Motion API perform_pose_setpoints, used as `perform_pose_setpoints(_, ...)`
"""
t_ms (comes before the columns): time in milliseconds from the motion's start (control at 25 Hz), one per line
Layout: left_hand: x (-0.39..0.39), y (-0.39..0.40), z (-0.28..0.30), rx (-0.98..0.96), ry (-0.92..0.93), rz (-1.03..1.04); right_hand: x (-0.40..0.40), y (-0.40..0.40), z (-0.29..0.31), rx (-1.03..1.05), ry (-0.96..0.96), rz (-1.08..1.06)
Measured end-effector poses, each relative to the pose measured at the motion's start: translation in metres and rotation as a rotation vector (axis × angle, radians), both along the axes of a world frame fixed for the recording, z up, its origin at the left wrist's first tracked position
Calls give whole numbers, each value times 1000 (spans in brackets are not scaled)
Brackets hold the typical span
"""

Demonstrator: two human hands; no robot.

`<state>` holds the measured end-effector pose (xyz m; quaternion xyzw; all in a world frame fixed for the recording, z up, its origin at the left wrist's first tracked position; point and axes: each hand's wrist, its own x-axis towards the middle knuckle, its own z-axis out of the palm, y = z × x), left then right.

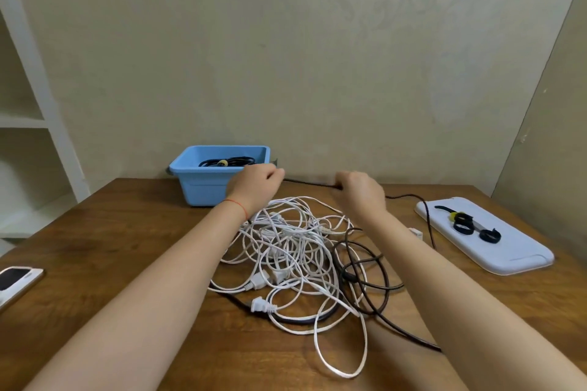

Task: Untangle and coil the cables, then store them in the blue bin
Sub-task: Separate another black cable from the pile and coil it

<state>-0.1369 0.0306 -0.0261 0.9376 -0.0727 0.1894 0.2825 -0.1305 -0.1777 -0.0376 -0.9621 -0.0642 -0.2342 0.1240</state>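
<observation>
A tangled heap of white cables [287, 251] lies in the middle of the wooden table, with a dark brown cable [365, 267] looped through its right side. Both hands are raised above the far side of the heap. My left hand [257, 182] and my right hand [359, 189] are each closed on a thin black cable [309, 182] stretched straight between them. That cable runs on to the right, past my right hand. The blue bin [203, 189] stands at the back left by the wall, with a coiled black cable [227, 162] inside.
A white tray [514, 251] at the right holds black strap ties [463, 224], one with a yellow tag. A phone [16, 279] lies at the table's left edge. A white shelf unit stands to the left, and the wall is close behind the table.
</observation>
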Motion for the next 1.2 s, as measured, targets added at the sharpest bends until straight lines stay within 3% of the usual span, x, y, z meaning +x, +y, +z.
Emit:
perform_pose_setpoints(120, -6, -41, 2, 134, -34, -62, -12, 37, -1, 70, -32, 180)
perform_pose_setpoints(320, 4, -5, -12, -138, 44, -55, 10, -14, 8, 165, 42, -256)
perform_pose_setpoints(400, 6, 7, -16, -164, 75, -5, 16, -28, 4, 149, 64, -294)
perform_pose_setpoints(520, 8, -15, -12, -43, 70, -27, 11, -2, 0, -6, 54, -65)
perform_pose_setpoints(600, 7, -39, -4, 54, 33, -95, 3, 25, -2, 28, 47, 89)
perform_pose_setpoints(680, 5, -51, 1, -8, 12, -160, 1, 39, 4, 185, 69, 87)
perform_pose_setpoints(800, 8, -30, -8, -269, 69, -168, 18, 20, 22, 678, 103, -12)
perform_pose_setpoints(880, 10, -6, -31, -240, 153, -82, 30, -4, 34, 1022, 49, -84)
perform_pose_setpoints(920, 11, 4, -40, -223, 185, -35, 33, -12, 35, 1047, 48, -108)
perform_pose_setpoints(1080, 21, 9, -19, -372, 74, 69, 30, -7, 20, 687, 269, -135)
perform_pose_setpoints(1200, 23, 0, 20, -231, -85, 33, 26, 3, 15, 557, 280, -126)
